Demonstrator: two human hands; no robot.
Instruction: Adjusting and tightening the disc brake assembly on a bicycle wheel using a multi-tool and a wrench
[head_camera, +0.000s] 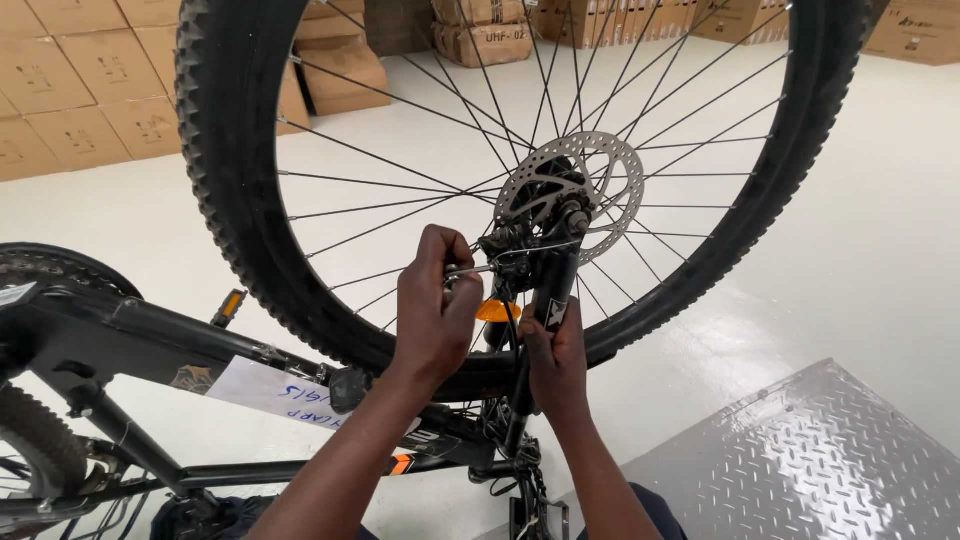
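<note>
An upside-down black bicycle fills the view, its front wheel (240, 200) raised with a knobby tyre and thin spokes. A silver disc brake rotor (620, 180) sits at the hub. My left hand (432, 310) is shut on a thin metal tool (470, 270) that reaches to the brake caliper (520, 240) beside the rotor. My right hand (556, 365) grips the black fork leg (552, 295) just below the hub. An orange reflector (497, 311) shows between my two hands.
The black bike frame (150, 330) runs left, with a white paper tag (280, 390) and a pedal (228, 306). A second tyre (40, 440) sits lower left. Cardboard boxes (80, 90) line the back wall. A grey checker-plate platform (800, 460) lies lower right.
</note>
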